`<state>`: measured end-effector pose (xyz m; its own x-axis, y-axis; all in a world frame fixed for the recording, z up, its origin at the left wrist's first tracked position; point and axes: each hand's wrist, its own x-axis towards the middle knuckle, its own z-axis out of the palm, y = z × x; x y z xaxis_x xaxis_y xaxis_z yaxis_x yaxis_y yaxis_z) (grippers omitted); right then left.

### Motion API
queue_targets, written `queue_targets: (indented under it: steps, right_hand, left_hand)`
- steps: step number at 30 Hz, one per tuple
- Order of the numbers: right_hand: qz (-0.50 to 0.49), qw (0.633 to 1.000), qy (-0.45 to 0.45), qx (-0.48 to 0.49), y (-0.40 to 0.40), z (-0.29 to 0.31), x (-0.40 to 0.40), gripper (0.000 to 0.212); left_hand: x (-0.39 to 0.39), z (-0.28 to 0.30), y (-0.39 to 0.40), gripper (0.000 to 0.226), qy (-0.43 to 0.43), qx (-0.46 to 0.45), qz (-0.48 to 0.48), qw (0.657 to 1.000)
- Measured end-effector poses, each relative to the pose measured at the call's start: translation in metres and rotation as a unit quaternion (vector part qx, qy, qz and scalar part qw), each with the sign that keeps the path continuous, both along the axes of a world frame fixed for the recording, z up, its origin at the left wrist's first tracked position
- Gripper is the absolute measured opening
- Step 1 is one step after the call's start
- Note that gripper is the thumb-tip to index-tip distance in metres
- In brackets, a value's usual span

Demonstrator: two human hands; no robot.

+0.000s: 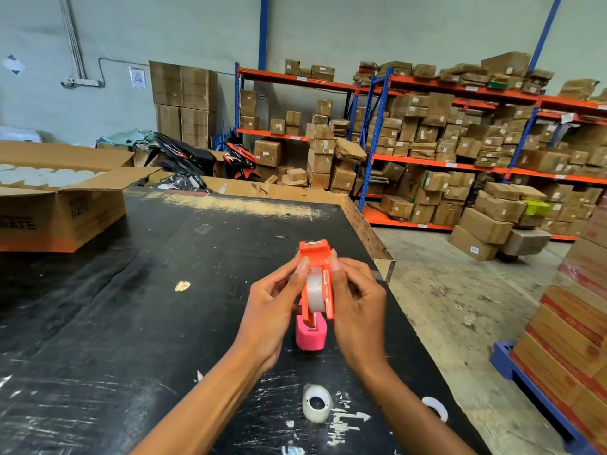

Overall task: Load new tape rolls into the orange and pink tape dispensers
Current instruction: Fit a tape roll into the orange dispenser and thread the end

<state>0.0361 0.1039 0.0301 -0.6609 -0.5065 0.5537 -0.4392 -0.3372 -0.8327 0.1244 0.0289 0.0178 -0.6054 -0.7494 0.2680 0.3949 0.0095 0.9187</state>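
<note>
Clear tape roll [316, 403] flat, orange dispenser [316, 254] loaded

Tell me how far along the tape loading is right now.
Partly done: a clear roll sits in the orange dispenser, held above the table by the left hand and right hand. Left: the pink dispenser on the table looks unloaded, and a spare tape roll lies nearer the camera.

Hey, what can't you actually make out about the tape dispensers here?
Head view only:
- Pink dispenser: top hidden behind the orange dispenser; any roll inside unseen.
- Orange dispenser's sides: covered by left hand and right hand.
- Whether the clear roll is seated: unclear.
</note>
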Motion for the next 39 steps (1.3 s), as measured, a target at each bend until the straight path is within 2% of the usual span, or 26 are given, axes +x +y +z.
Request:
queue_targets:
  steps: [4,10,14,19,24,32,35,39]
  right_hand:
    - [-0.001,0.999,0.024,0.047,0.001,-0.001,-0.008,0.024]
    - [0.013,0.993,0.076,0.089,0.017,0.009,-0.018,0.015]
    - [0.031,0.979,0.104,0.17,0.02,0.011,-0.023,0.014]
    - [0.081,0.962,0.099,0.24,0.024,0.02,-0.029,0.017]
    - [0.105,0.967,0.069,0.223,0.024,0.027,-0.03,0.008]
    - [0.04,0.98,0.117,0.156,0.02,0.042,-0.041,0.003]
    - [0.045,0.979,0.09,0.178,0.018,0.045,-0.045,0.008]
    - [0.06,0.979,0.037,0.192,0.017,0.042,-0.046,0.005]
  left_hand:
    - [-0.003,-0.002,0.003,0.037,-0.008,0.004,0.006,1.0]
    - [-0.006,-0.001,-0.001,0.057,-0.023,-0.018,0.051,0.998]
    - [-0.008,-0.005,0.001,0.051,-0.036,-0.032,0.065,0.997]
    - [-0.009,-0.007,0.0,0.041,-0.038,-0.046,0.067,0.996]
    - [-0.009,-0.007,0.001,0.036,-0.045,-0.045,0.06,0.996]
    - [-0.002,-0.009,0.003,0.044,-0.08,-0.059,-0.001,0.995]
    - [-0.001,-0.009,0.007,0.049,-0.085,-0.035,-0.023,0.996]
    - [-0.001,-0.007,0.013,0.044,-0.082,0.014,-0.068,0.994]
